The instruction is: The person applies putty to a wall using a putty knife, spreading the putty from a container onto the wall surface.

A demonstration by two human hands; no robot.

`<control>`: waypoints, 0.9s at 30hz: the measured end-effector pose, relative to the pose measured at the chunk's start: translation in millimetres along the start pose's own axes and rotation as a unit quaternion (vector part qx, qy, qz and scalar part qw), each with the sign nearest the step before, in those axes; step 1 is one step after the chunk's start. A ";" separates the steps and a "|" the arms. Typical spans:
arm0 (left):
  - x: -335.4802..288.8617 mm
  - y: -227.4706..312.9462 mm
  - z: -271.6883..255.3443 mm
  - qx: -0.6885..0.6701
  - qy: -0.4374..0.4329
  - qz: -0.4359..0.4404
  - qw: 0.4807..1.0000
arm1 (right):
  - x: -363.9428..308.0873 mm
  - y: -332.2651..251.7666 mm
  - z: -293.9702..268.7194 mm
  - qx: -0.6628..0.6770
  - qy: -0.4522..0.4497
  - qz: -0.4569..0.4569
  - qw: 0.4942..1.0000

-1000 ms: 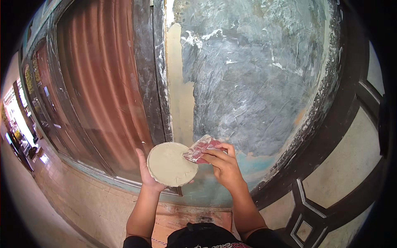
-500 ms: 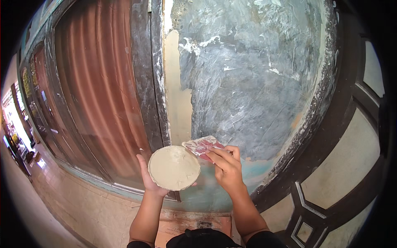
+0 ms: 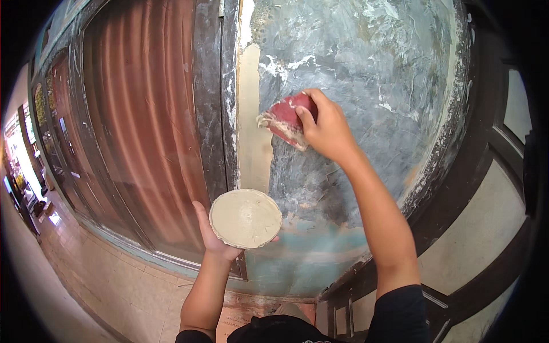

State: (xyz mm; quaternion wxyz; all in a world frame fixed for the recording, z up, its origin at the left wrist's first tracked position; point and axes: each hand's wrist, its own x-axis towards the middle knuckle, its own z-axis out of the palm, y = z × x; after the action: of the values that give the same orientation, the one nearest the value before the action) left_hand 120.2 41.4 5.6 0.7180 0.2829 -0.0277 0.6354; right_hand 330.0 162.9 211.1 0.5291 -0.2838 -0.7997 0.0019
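My left hand [image 3: 217,243] supports a round container of beige putty [image 3: 246,218] from below, its thumb up along the left rim. The putty fills it to the brim with a mostly smooth surface. Higher up, my right hand [image 3: 329,127] pinches a red putty scraper [image 3: 289,114], whose lower edge is coated with beige putty. The scraper is in front of the grey patchy wall [image 3: 349,148], close to a smooth beige strip [image 3: 254,137] beside the door frame. Whether its edge touches the wall I cannot tell.
A dark, worn wooden frame [image 3: 213,103] borders the strip, with a glazed panel and a reddish-brown curtain [image 3: 137,114] to the left. On the right stands a dark panelled door [image 3: 457,251]. Below are floor tiles [image 3: 131,291] and a cardboard sheet [image 3: 231,321].
My right hand has lifted the scraper from beside the container's rim up along the wall, turning it so its coated edge faces down. The putty container has shifted slightly up.
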 end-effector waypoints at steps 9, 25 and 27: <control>-11.2 24.2 -2.6 0.034 0.057 0.068 0.995 | 38.9 7.6 18.7 -0.179 -0.046 -0.080 0.979; -5.1 34.8 -8.3 0.055 0.127 0.105 0.985 | 56.7 15.1 26.9 -0.218 0.050 -0.174 0.959; -6.3 36.7 -9.6 0.057 0.127 0.109 0.984 | 50.1 14.0 32.8 -0.241 -0.007 -0.181 0.954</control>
State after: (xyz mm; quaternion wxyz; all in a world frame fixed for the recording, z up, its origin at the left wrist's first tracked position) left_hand 81.8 41.1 8.7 0.6251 0.2357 0.0688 0.7410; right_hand 294.5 207.3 234.8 0.4307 -0.2530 -0.8183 -0.2843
